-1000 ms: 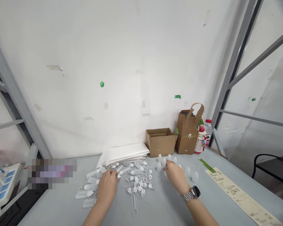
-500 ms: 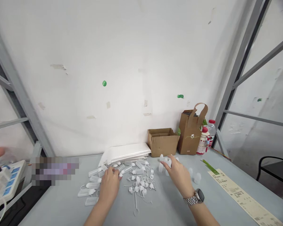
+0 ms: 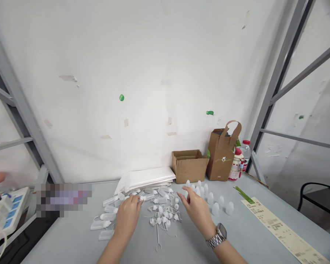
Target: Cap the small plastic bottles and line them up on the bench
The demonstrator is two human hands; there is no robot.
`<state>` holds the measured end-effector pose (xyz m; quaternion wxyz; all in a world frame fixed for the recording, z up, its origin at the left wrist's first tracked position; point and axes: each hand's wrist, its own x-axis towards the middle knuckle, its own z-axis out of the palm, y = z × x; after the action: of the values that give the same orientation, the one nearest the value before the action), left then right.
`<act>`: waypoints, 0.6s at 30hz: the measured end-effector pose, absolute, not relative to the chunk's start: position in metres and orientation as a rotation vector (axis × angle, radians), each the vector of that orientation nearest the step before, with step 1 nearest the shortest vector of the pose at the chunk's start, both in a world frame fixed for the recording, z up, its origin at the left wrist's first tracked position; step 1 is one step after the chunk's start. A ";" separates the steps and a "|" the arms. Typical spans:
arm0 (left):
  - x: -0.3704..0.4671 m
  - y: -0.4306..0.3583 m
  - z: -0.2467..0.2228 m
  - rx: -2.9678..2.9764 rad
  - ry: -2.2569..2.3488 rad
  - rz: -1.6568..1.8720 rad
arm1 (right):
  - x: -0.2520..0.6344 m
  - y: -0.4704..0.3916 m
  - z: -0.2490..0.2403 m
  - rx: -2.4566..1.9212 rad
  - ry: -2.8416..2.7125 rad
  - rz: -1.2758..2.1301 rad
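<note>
Behind the left hand (image 3: 128, 216): bottles (image 3: 108, 216) (partly hidden).

And nothing legible here: the strip (image 3: 284, 229), the bag (image 3: 219, 167) and the bottle (image 3: 245, 149) all carry print, too small to read!
</note>
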<state>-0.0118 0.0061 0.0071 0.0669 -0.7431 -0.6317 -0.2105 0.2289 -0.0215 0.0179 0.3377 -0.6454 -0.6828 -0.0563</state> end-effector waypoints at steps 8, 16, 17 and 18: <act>0.002 -0.012 0.019 -2.538 -1.931 -1.297 | 0.212 -0.026 0.023 -1.393 -1.632 0.584; 0.024 -0.028 0.007 -2.836 -1.408 -1.293 | 0.185 -0.034 0.013 -1.108 -1.593 1.044; 0.024 -0.028 0.006 -2.826 -1.394 -1.303 | 0.184 -0.035 0.013 -1.118 -1.604 1.035; 0.024 -0.028 0.006 -2.816 -1.394 -1.313 | 0.184 -0.035 0.012 -1.121 -1.611 1.041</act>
<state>0.0238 -0.0277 0.0062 -0.1313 -0.8198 -0.4058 -0.3823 0.1838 -0.0355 0.0124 0.4439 -0.4522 -0.6497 0.4199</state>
